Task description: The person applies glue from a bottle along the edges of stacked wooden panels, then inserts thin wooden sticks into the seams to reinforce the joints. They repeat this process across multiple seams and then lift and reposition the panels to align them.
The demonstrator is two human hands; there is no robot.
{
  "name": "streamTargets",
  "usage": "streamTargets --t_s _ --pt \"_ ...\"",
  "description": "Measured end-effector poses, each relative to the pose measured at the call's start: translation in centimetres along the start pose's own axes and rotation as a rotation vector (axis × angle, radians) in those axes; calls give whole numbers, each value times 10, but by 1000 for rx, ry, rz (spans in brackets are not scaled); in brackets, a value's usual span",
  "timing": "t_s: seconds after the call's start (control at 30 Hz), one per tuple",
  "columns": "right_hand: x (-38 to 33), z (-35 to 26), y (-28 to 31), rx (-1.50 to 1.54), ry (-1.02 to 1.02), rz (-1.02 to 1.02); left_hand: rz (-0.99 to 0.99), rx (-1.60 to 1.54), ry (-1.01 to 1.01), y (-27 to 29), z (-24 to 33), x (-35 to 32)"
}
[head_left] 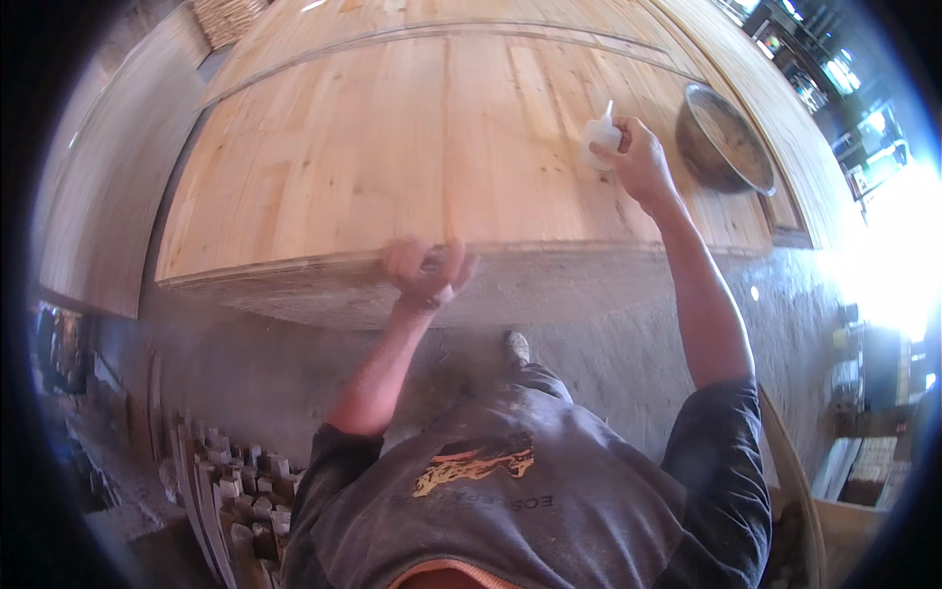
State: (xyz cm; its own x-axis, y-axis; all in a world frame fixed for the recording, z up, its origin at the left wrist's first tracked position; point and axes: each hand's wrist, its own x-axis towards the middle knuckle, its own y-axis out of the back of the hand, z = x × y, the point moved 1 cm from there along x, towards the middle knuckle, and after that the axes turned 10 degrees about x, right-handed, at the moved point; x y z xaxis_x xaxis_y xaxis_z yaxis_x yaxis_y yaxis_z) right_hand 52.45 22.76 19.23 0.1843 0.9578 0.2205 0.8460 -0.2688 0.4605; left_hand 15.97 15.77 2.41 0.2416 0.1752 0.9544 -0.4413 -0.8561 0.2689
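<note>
A stack of pale wooden panels (373, 147) lies before me, its layered front edge facing me. In my right hand (643, 165), above the right part of the top panel, is a small white squeeze bottle (598, 143) with a thin nozzle pointing up. My left hand (427, 273) is at the front edge of the stack, left of the middle, and somewhat blurred. Its fingers are curled, with a small dark patch between them that I cannot make out.
A metal bowl (724, 139) with brownish contents stands on the panels, right of my right hand. Another panel (113, 187) leans or lies at the left. Several wood pieces (245, 486) stand at the lower left. Bright light comes from the right.
</note>
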Motion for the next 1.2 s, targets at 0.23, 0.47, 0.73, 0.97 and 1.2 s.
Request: streamTargets --t_s 0.23,0.47,0.73,0.97,1.2 --pt "-27 7 31 -10 191 -126 -53 59 28 11 7 0" --pt "-68 -15 212 146 256 304 -97 28 114 30 25 16" --pt "-135 62 301 -218 212 393 -224 73 163 44 46 29" --pt "-117 70 318 -212 365 263 -319 98 250 68 56 34" --pt "8 71 299 -495 636 123 -450 110 308 89 65 49"
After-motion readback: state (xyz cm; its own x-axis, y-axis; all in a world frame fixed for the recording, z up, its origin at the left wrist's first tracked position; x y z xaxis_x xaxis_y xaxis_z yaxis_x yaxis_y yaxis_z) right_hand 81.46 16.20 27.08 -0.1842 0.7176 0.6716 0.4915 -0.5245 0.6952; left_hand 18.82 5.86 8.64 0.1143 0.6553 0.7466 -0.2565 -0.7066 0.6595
